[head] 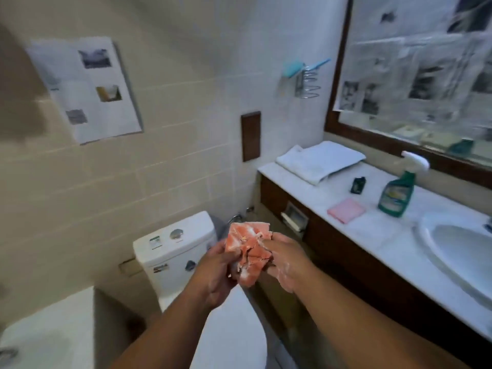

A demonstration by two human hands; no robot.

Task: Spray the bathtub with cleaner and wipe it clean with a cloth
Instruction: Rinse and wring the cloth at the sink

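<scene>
Both hands (250, 265) gripping a crumpled orange cloth (249, 251), toilet (173, 246) below

Both forearms (165, 328) reach forward, converging. The left hand (215, 272) and right hand (288, 262) clutch a crumpled orange cloth (249, 249) between them.

Cloth (249, 251), held between left hand (215, 278) and right hand (288, 262): orange fabric, crumpled, foam-streaked.
Cistern (170, 251), behind the hands: glossy white ceramic.
Worktop (372, 235), right of the hands: polished pale stone.
Spray bottle (396, 193) on it: smooth green plastic.
Towel (319, 161), farther along: matt white fabric.
</scene>
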